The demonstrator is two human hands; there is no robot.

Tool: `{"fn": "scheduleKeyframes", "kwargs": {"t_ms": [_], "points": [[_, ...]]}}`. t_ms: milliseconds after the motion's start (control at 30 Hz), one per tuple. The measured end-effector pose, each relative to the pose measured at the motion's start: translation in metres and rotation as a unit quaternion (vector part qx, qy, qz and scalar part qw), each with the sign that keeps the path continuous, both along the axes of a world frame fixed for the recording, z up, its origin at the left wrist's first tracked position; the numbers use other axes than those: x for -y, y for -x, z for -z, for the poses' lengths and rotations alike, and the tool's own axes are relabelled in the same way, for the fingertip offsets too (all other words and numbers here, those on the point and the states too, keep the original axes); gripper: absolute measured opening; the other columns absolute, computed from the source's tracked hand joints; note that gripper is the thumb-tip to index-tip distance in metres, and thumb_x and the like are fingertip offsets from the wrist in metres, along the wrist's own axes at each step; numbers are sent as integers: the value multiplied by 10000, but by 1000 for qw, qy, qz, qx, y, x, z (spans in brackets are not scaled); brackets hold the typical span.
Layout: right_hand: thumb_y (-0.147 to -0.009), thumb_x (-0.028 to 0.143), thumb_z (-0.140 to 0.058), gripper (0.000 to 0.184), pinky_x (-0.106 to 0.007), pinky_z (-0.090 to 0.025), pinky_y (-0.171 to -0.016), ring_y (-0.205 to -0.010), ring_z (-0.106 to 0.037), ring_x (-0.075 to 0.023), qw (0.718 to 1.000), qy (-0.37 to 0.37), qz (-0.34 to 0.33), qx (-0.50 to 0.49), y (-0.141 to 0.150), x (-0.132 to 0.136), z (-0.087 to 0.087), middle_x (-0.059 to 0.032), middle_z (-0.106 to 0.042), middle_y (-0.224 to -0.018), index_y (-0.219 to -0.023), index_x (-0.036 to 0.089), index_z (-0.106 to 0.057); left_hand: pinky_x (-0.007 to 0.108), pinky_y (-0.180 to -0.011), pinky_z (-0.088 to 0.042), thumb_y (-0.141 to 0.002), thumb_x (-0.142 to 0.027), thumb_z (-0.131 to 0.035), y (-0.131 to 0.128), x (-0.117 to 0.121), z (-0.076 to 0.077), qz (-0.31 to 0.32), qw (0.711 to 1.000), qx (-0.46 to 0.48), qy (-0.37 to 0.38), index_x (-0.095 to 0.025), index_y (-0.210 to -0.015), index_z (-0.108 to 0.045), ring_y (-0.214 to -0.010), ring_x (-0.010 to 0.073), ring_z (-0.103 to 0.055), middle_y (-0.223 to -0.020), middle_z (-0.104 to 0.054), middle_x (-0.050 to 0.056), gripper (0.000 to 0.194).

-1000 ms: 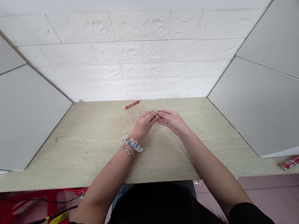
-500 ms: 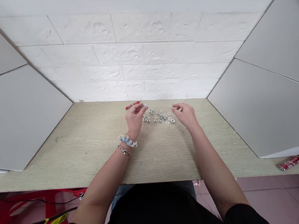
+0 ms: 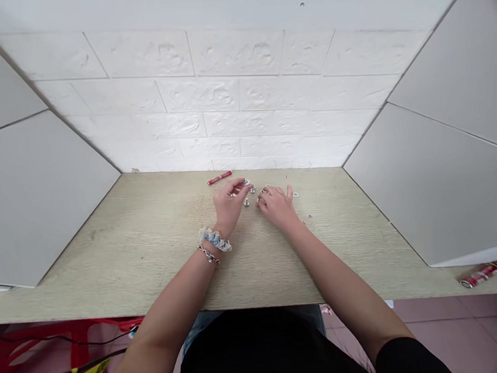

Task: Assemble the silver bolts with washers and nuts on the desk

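Note:
My left hand (image 3: 229,205) pinches a flat washer (image 3: 247,182) between thumb and fingertips, just above the tabletop. Below and beside it stand a few bolts, among them a bolt (image 3: 246,202) and another bolt (image 3: 253,189). My right hand (image 3: 278,206) lies over the middle of the small metal parts, its thumb and index finger closed about a small bolt (image 3: 258,201), partly covered by the fingers. It hides most of the other bolts, nuts and washers. One loose washer (image 3: 295,195) shows to the right of this hand.
A red marker-like tube (image 3: 219,177) lies on the wooden tabletop (image 3: 156,230) near the white brick-pattern wall (image 3: 220,119). Grey panels (image 3: 449,173) flank the table. Another red tube (image 3: 479,276) rests at the front right edge. Below left is a red plastic stool (image 3: 77,344).
My right hand has moved left from the far side of the parts and now covers them. My left hand has shifted slightly toward the right, with the washer now plainly visible at its fingertips.

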State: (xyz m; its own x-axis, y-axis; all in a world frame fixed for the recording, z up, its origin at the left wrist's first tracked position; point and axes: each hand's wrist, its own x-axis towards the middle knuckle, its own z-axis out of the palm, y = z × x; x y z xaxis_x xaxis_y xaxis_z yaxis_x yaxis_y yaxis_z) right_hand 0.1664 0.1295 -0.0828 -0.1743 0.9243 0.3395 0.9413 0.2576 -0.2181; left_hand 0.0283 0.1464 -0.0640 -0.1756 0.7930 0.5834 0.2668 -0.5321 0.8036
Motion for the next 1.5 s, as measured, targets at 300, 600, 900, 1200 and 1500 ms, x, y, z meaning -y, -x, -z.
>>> {"fn": "scheduleKeyframes", "kwargs": {"t_ms": [300, 600, 900, 1200, 1500], "points": [[-761, 309, -489, 146, -362, -426, -796, -768, -583, -169, 946, 23, 3, -324, -2, 3, -9, -37, -650, -807, -803, 194, -568, 236, -682, -513, -764, -293, -600, -1, 3, 8, -15, 972, -174, -158, -173, -852, -635, -720, 110, -613, -817, -669, 41, 153], [-705, 385, -558, 253, -271, -488, -668, -635, -605, -114, 774, 56, -29, -630, -9, 6, -28, -20, -640, -787, -861, 186, -541, 248, -730, -510, -804, -264, -552, -3, 8, 9, 16, 947, -249, -202, -160, -881, -612, -818, 130, -617, -844, -668, 62, 142], [-736, 325, -544, 238, -311, -494, -752, -815, -592, -155, 893, -32, -59, -444, -13, 6, -25, -50, -597, -910, -921, 191, -610, 234, -698, -497, -798, -276, -561, -3, 2, 14, 29, 948, -264, -176, -157, -875, -607, -767, 121, -610, -810, -660, 47, 149], [-664, 299, -622, 249, -284, -486, -641, -673, -583, -127, 890, 32, -44, -452, -14, 9, -26, 0, -612, -765, -867, 204, -513, 237, -711, -483, -807, -284, -548, -3, 1, 17, 57, 942, -285, -168, -157, -873, -616, -761, 122, -607, -812, -653, 53, 159], [-654, 322, -635, 299, -238, -449, -529, -579, -560, -104, 810, 64, -73, -578, -9, 7, -27, 28, -597, -683, -859, 203, -453, 222, -684, -478, -811, -273, -543, -3, 1, 17, 64, 935, -291, -192, -152, -874, -614, -735, 115, -604, -801, -656, 52, 153]]}}
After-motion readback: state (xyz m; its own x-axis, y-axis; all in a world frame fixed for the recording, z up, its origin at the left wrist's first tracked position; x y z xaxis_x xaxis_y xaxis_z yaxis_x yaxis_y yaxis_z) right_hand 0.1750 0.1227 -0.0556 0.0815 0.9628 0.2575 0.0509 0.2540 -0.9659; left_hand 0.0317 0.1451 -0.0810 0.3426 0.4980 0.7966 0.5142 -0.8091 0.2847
